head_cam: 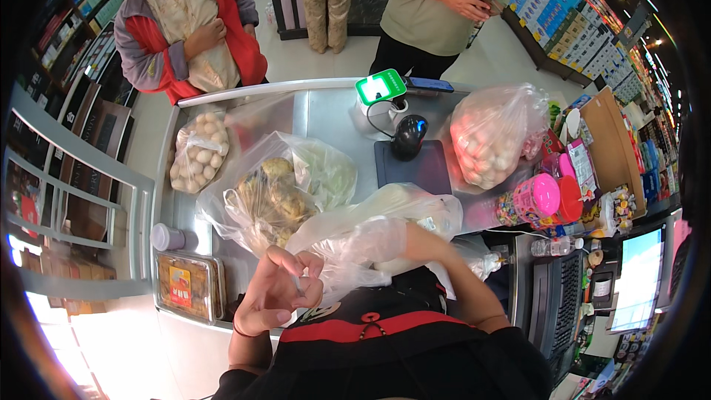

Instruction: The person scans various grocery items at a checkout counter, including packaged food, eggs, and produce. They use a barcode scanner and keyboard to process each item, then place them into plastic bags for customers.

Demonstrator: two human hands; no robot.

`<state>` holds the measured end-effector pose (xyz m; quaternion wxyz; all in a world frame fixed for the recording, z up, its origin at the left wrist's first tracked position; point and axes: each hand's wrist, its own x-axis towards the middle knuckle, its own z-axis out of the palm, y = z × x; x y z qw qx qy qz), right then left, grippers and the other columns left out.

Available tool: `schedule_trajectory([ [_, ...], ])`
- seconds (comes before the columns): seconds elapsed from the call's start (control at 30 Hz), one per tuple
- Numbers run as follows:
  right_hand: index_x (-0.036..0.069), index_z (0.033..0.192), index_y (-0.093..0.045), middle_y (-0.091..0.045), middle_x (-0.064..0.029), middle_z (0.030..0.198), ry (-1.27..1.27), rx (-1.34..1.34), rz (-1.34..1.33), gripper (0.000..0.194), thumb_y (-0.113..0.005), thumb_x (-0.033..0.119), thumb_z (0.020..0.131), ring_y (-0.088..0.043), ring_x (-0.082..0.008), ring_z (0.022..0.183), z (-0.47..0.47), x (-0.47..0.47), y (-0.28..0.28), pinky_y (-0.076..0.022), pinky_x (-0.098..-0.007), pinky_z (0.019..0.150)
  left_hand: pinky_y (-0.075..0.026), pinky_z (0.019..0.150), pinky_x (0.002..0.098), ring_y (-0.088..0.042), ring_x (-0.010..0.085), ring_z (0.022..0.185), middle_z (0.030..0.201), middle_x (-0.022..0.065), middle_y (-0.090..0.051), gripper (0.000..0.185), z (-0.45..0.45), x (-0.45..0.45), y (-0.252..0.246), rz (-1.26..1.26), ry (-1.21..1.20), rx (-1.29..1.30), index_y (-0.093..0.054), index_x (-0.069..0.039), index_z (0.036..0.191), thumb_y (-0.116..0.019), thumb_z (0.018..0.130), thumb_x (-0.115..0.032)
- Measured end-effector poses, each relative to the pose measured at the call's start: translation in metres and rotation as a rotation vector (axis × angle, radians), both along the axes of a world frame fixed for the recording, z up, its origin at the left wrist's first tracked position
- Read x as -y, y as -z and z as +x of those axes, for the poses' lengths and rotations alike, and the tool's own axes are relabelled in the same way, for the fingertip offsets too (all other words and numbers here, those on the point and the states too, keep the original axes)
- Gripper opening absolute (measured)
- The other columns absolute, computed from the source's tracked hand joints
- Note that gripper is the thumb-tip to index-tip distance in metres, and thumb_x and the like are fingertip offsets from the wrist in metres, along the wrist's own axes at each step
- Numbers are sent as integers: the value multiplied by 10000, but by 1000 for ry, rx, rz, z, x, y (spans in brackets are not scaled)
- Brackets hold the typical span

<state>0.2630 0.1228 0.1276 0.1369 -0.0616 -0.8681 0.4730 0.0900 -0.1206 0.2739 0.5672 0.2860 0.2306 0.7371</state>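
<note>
My left hand is raised at the counter's near edge, fingers curled, with the thin edge of a plastic bag seemingly pinched between them. My right hand, at the end of the forearm, is inside a translucent plastic bag, so its fingers are blurred and hidden. Behind that bag lies a clear bag of knobbly brown roots or tubers, beside a bag with pale green contents. Farther left rests a tied bag of eggs. A large bag of round, pale items stands at the right.
On the metal counter are a black scanner, a green-framed payment device, a plastic food box and candy jars. A keyboard and a screen are at right. Several people stand beyond the counter.
</note>
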Motion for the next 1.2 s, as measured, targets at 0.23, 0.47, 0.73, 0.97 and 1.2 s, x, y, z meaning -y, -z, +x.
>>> schedule_trajectory([
  [0.23, -20, 883, -647, -646, -228, 841, 246, 877, 546, 356, -565, 326, 910, -620, -418, 840, 92, -72, -81, -483, -501, 751, -292, 611, 295, -308, 104, 628, 1050, 97, -405, 548, -13, -22, -18, -135, 57, -28, -412, -131, 1161, -550, 637, -49],
  [0.47, -67, 1063, -550, -625, -291, 902, 634, 752, 893, 263, -537, 148, 911, -608, -458, 836, 86, -55, -203, -498, -499, 708, -313, 632, 291, -361, 144, 730, 1089, 92, -379, 593, -51, -39, -76, 27, 114, 109, -375, -145, 1210, -558, 654, -54],
  [0.73, -17, 1287, -544, -633, -143, 1243, 682, -398, 1297, 344, -465, 71, 963, -665, -282, 1013, -30, -78, -319, -497, -340, 873, -415, 673, 328, -436, 199, 790, 1101, 157, -439, 348, -189, -49, -191, 59, 76, 13, -433, 35, 1146, -500, 921, -222],
  [0.97, -31, 1192, -606, -594, -227, 1240, 492, -583, 862, 308, -493, 62, 921, -643, -365, 1027, -172, -93, -329, -503, -366, 856, -404, 614, 237, -415, 132, 762, 1023, 108, -437, 299, -270, -62, -216, -10, -108, -198, -480, 84, 1059, -492, 951, -194],
  [1.2, -243, 1185, -481, -459, -406, 1283, 295, -442, 763, 474, -485, 18, 789, -361, -501, 1311, -276, -94, -224, -295, -464, 1122, -431, 526, 206, -543, 125, 649, 881, 113, -606, 226, -320, -85, -112, -284, -270, -166, -589, -26, 939, -534, 935, -245],
])
